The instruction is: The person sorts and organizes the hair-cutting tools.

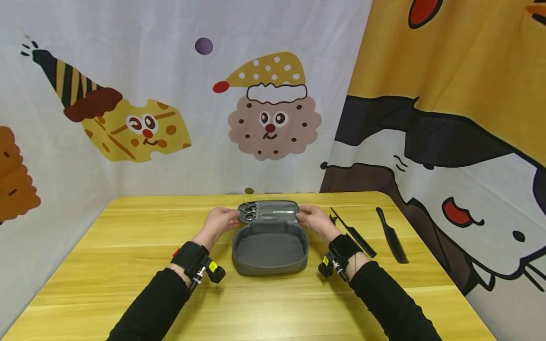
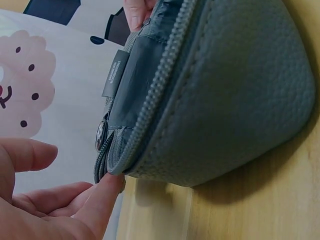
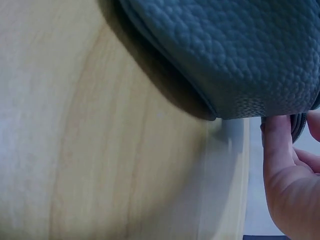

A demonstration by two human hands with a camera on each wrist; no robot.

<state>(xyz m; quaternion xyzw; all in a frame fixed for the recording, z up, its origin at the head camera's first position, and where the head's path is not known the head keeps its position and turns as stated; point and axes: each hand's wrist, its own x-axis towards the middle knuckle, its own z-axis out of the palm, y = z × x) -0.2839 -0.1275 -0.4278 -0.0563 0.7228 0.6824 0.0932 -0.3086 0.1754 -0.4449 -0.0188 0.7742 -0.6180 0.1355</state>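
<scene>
A: Head view: where does the open lid [image 1: 279, 207] lie relative to each grip?

B: Centre of the frame, behind the grey case [image 1: 269, 265], which rests on the surface [image 1: 149, 251]; the lid's long axis runs left to right, between the left grip [image 1: 219, 221] and the right grip [image 1: 315, 220], one at each short end; neither is clearly nearer; scissors [image 1: 249, 216] occupy its left part; a thin comb [image 1: 356, 234] lies right of centre, just beside the right arm, and a wider comb [image 1: 392, 237] farther right.

A: Left wrist view: what is the state of that grip?

B: Lower left; thumb spread away from the fingers, one fingertip touching the grey edge at lower centre; the case's zip [image 2: 160, 82] slants from the top to that edge.

A: Right wrist view?

B: Right edge; the lid's end appears pinched between finger and thumb, the latter partly cut off by the frame; the case's textured wall fills the upper right.
</scene>
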